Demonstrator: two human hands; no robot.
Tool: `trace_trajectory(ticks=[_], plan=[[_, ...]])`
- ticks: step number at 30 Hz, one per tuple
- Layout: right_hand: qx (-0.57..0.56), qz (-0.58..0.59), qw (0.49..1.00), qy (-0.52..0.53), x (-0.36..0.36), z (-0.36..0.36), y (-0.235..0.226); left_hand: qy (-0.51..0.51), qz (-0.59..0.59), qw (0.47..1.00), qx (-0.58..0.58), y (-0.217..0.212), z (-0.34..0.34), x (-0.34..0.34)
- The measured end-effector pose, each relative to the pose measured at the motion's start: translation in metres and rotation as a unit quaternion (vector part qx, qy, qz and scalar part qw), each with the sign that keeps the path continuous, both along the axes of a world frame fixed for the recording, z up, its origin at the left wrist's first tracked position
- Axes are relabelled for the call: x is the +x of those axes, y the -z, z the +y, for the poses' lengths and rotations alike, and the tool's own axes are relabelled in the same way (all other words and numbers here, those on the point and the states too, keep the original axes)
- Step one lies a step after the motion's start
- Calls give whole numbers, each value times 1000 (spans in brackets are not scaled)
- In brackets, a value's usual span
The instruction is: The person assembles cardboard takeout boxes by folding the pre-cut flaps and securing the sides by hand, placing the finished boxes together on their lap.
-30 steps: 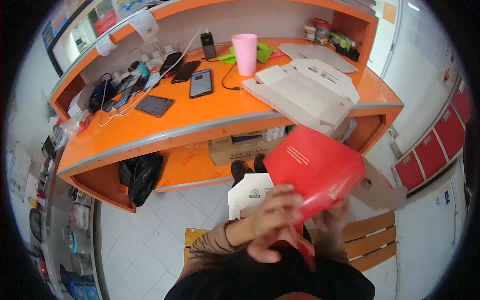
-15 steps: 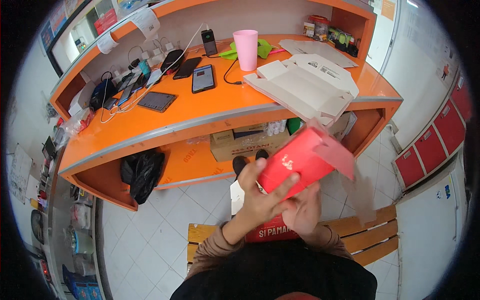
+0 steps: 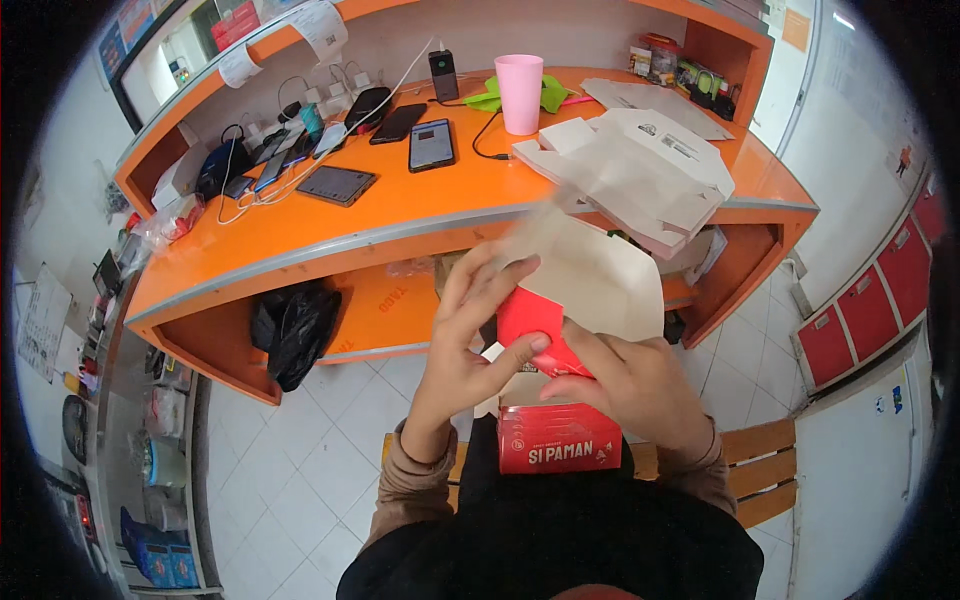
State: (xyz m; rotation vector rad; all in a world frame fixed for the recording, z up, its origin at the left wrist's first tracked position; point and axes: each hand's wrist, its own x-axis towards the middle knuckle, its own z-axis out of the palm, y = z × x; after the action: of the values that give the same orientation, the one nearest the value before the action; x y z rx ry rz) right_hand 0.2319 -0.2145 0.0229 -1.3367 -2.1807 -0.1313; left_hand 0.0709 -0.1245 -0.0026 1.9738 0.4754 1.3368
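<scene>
Both hands hold a partly folded cardboard food box, red outside and cream inside, raised above my lap. My left hand grips its left side, the thumb pressed on a red end flap and the fingers spread around the edge. At the lower right, my right hand is closed on the same box, its fingers bent over the red side. A blurred flap sticks up at the upper left of the box. Below the hands, a stack of red box blanks rests on my lap, partly hidden by them.
Ahead stands an orange counter bearing several phones, cables, a pink cup and a pile of cream cardboard boxes. A black plastic bag hangs at the lower shelf. A wooden bench is under me.
The box has turned from its red outside to show its cream inside and has opened out. My hands have moved apart to its two sides, uncovering the stack on my lap.
</scene>
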Motion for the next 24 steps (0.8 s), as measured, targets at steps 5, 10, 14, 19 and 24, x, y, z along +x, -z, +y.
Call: trace_trajectory(ticks=[5,10,14,19,24], plan=[[30,17,999,-38,-14,14,-5,-182,-53,978,85,14,-7,-9],[-10,30,997,-72,-17,23,6,-28,20,999,29,54,-2,-22],[35,85,987,-133,-30,43,39,66,138,988,10,101,-26,-11],[73,104,990,-65,-12,52,95,-24,21,944,-328,216,-1,-18],[15,19,956,294,48,41,178,195,-227,731,-614,242,34,-48]])
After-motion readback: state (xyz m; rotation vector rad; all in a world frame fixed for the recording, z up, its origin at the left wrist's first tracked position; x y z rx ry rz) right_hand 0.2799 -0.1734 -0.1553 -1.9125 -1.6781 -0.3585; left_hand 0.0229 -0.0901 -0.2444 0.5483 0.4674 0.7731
